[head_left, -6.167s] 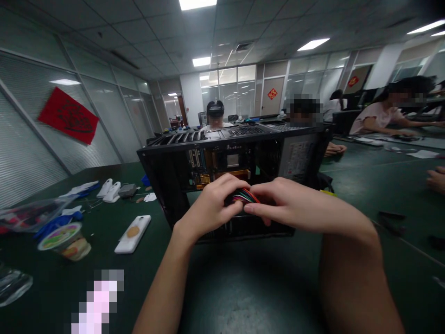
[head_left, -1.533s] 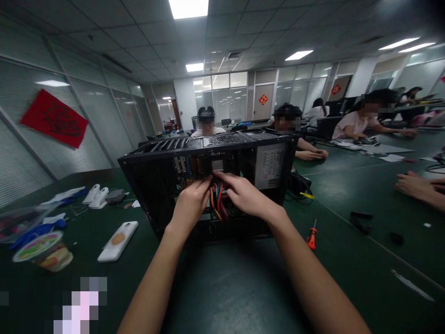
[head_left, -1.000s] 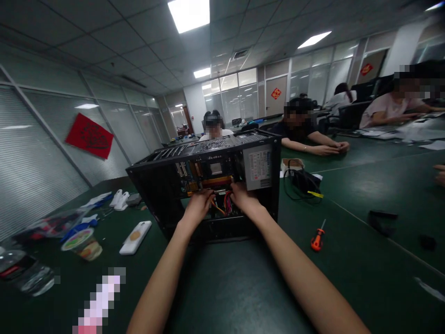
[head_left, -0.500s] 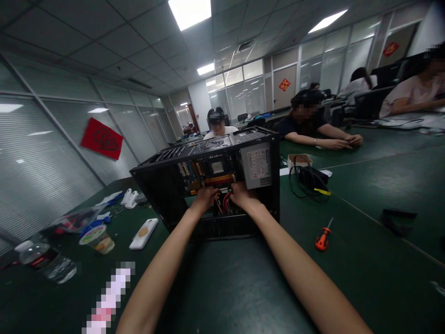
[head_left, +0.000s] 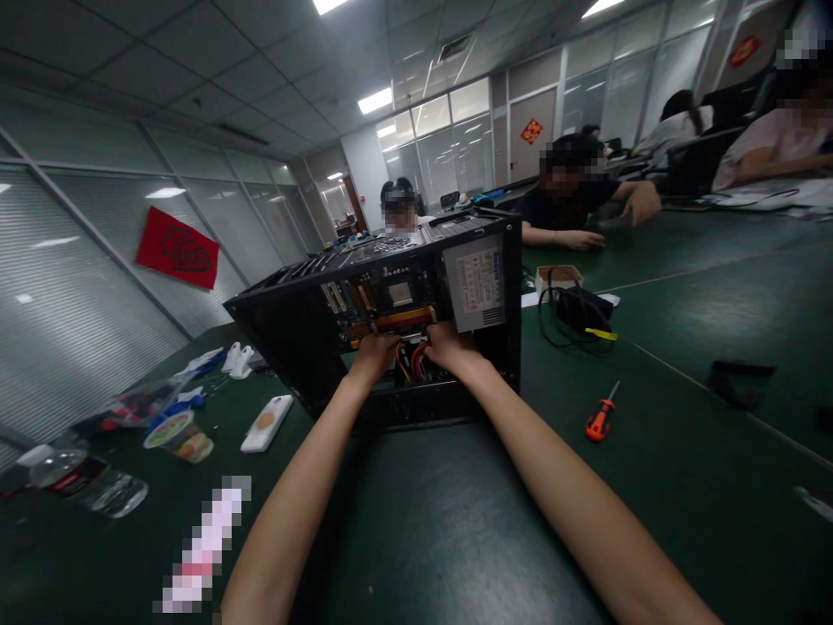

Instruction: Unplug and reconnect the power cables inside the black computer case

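Observation:
An open black computer case (head_left: 279, 321) stands on the green table, its open side towards me. Inside are a motherboard (head_left: 383, 291) with orange and yellow memory slots (head_left: 407, 319), and a silver power supply (head_left: 478, 282) at upper right. My left hand (head_left: 372, 358) and my right hand (head_left: 450, 349) both reach in just below the slots. Their fingers are closed at either end of a thin pale strip (head_left: 411, 337); its kind is too small to make out, and the fingertips are partly hidden. Orange and red cables (head_left: 411, 360) hang between the hands.
On the right lie an orange screwdriver (head_left: 600, 420), a black cable bundle (head_left: 582, 312) and a small cardboard box (head_left: 558, 278). A white phone (head_left: 266, 424), a plastic cup (head_left: 180, 437) and a water bottle (head_left: 88, 482) are on the left. Several people sit around the table.
The view has shifted slightly, so the case sits a little higher and further left. Both my hands stay at the same spot inside it. The co-worker at right has moved their hands apart.

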### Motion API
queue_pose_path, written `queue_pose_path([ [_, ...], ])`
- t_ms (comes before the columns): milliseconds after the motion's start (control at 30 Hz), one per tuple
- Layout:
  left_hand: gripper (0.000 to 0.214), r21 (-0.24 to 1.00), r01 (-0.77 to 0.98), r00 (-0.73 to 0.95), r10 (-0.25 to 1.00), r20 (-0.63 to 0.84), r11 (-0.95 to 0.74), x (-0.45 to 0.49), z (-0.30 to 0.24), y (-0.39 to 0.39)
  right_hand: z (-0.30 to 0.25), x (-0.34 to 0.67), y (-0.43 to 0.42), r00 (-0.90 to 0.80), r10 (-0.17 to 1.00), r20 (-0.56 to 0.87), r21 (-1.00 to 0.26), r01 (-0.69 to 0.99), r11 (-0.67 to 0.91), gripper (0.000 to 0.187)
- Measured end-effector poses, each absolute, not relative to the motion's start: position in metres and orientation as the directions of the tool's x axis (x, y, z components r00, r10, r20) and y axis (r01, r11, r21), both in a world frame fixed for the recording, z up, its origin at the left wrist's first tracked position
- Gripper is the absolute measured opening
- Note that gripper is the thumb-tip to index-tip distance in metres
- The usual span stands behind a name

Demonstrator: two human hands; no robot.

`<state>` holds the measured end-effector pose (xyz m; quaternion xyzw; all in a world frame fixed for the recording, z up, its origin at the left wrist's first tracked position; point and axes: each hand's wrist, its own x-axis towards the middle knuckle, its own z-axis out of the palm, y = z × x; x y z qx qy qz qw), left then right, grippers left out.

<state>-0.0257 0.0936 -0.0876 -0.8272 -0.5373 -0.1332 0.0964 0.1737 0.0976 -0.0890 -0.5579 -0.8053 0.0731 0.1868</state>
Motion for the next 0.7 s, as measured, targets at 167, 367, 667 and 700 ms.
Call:
queue_pose_path([
  [167,0.026,-0.057,0.921,0.384,0.872,0.304,-0.386,-0.020,-0.083,0.091,-0.090,0.174,0.096,-0.307,0.926,0.219,-0.328,0.871,0.366,0.034],
  [367,0.028,-0.092,0.921,0.389,0.877,0.280,-0.379,-0.015,-0.081,0.090,-0.089,0.173,0.093,-0.314,0.916,0.251,-0.292,0.878,0.380,0.029],
  [667,0.028,-0.136,0.952,0.300,0.925,0.232,-0.274,-0.008,-0.074,0.091,-0.097,0.175,0.097,-0.393,0.877,0.275,-0.281,0.840,0.464,0.026],
  [700,0.028,-0.154,0.950,0.302,0.925,0.231,-0.271,-0.007,-0.074,0.092,-0.098,0.176,0.098,-0.398,0.873,0.281,-0.281,0.836,0.471,0.025],
])
